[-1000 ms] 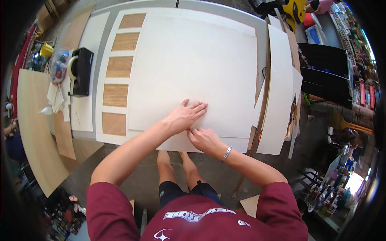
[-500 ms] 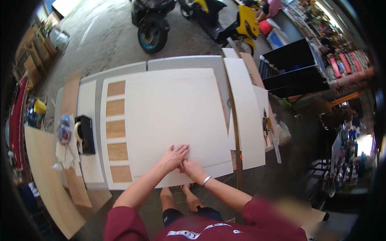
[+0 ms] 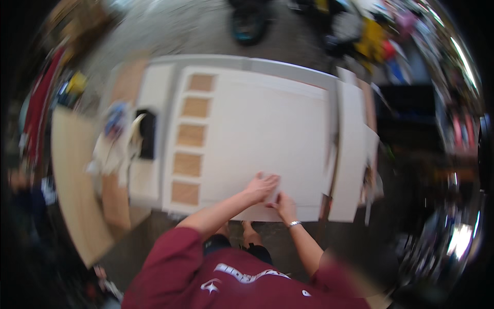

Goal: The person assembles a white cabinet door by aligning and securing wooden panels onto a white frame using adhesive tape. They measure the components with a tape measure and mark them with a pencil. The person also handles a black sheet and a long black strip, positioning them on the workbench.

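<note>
A large white sheet (image 3: 267, 129) lies flat over a white panel whose left strip shows a column of several brown wood squares (image 3: 190, 135). My left hand (image 3: 261, 187) rests on the sheet near its front edge, fingers stretched out and flat. Just to its right, my right hand (image 3: 284, 206) is at the sheet's front edge, with a silver bracelet on the wrist. Its fingers are bent and blurred; whether anything is between them cannot be made out.
Long white boards (image 3: 349, 149) lie along the right side. At the left are a black box-like tool holder (image 3: 147, 134), a tape roll (image 3: 137, 131) and a pale plywood board (image 3: 77, 175). Beyond the table stands a motorcycle wheel (image 3: 248, 26).
The view has turned, so the table sits further right and is blurred. My right hand has moved slightly apart from the left, which stays flat on the sheet.
</note>
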### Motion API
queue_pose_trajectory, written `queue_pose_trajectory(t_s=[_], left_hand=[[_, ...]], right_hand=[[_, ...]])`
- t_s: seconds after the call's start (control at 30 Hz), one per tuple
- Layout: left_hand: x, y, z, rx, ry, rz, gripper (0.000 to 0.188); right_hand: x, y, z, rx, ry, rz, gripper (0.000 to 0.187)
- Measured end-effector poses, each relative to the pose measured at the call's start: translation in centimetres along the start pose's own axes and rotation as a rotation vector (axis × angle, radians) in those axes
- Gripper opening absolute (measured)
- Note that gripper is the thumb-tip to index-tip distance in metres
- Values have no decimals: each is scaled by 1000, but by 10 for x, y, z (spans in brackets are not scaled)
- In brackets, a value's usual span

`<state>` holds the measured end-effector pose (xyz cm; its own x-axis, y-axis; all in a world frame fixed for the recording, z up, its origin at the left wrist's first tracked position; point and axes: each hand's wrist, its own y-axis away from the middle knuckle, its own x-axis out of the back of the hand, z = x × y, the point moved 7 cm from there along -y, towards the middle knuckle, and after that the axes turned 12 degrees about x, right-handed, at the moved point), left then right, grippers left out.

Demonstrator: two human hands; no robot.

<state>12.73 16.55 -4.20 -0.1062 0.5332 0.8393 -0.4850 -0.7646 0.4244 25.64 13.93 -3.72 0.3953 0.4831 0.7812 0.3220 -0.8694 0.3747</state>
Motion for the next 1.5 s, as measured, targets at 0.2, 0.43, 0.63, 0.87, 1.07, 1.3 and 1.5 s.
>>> queue_pose_trajectory(t_s=[0.2,0.43,0.63,0.87,1.07,1.3,1.5], left_hand=[[-9,-8,9,-28,46,-2,72],[-12,-8,4,1,62,25,66],[0,-3,8,-15,-42,50,79],[19,-1,6,-42,-94,-96,102],[16,0,5,-13,-45,-96,98],[72,-59,-56,336,159,119,92],[150,-144,-168,593,184,300,97]], right_hand=[[9,3,-13,-119,89,-50,55],[31,-19,-21,119,232,-42,77],[36,-31,-37,182,370,-105,117],[33,-39,-30,122,338,-159,119],[22,-35,-23,122,354,-149,118],[13,-36,-27,127,437,-147,116],[18,-39,-33,113,407,-209,119]])
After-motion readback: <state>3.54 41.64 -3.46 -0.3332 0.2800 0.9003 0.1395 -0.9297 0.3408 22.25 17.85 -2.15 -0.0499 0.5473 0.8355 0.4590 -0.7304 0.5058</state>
